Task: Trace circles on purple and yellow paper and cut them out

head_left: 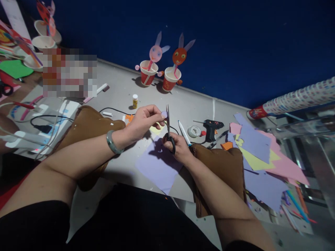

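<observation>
My left hand (146, 120) pinches a small round piece of purple paper (164, 114) between thumb and fingertips. Fingers of my right hand (179, 148) are wrapped round the black handles of a pair of scissors (168, 120), whose blades point up beside the paper piece. Below both hands lies a sheet of purple paper (154, 169), partly in their shadow. A yellow paper piece (156, 129) is partly hidden behind my left fingers. Close to my right hand lies a white marker with a blue end (184, 133).
Two paper cups with rabbit heads, one pink (149, 73) and one orange (171, 79), stand at the back wall. A glue gun (211, 129) and tape roll (194, 131) lie right of the hands. Brown cushions (220, 167) flank them. Power strips (56, 116) are left; cut papers (261, 146) right.
</observation>
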`<state>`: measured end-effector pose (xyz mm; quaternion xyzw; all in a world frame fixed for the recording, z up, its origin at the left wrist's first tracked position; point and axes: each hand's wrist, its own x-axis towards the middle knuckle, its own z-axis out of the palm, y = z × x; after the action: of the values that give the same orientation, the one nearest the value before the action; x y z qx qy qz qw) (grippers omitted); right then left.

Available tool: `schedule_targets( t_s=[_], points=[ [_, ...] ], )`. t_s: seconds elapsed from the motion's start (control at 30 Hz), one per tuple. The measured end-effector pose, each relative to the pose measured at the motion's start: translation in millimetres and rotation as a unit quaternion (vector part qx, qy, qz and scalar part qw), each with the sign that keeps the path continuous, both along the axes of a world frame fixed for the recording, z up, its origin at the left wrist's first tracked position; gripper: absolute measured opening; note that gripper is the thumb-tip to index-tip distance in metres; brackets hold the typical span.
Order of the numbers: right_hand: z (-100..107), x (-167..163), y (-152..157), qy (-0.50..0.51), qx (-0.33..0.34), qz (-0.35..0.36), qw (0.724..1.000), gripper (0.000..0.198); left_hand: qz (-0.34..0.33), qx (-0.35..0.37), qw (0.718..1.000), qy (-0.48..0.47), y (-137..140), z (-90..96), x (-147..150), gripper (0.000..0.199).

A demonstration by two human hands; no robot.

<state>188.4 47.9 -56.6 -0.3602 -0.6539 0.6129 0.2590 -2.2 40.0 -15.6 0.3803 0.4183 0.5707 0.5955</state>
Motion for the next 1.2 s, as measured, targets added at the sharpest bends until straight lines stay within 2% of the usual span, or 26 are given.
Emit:
schedule_targets(
  t_s=[0.5,0.87,1.2],
  points=[
    [1.8,-2.1,-0.6,0.011,-0.009,0.002,1.000,0.066,-0.001,0.001,1.000,0.005,0.0,-0.1,2.2,0.027],
    [-1.4,-0.2,-0.8,-0.006,0.014,0.007,1.000,0.067,-0.008,-0.012,0.999,0.031,-0.2,2.3,1.5,0.016],
    [-1.0,1.2,-1.3,-0.014,0.033,0.015,0.999,0.068,-0.024,-0.018,0.999,0.034,-2.4,4.2,3.1,0.018]
  ],
)
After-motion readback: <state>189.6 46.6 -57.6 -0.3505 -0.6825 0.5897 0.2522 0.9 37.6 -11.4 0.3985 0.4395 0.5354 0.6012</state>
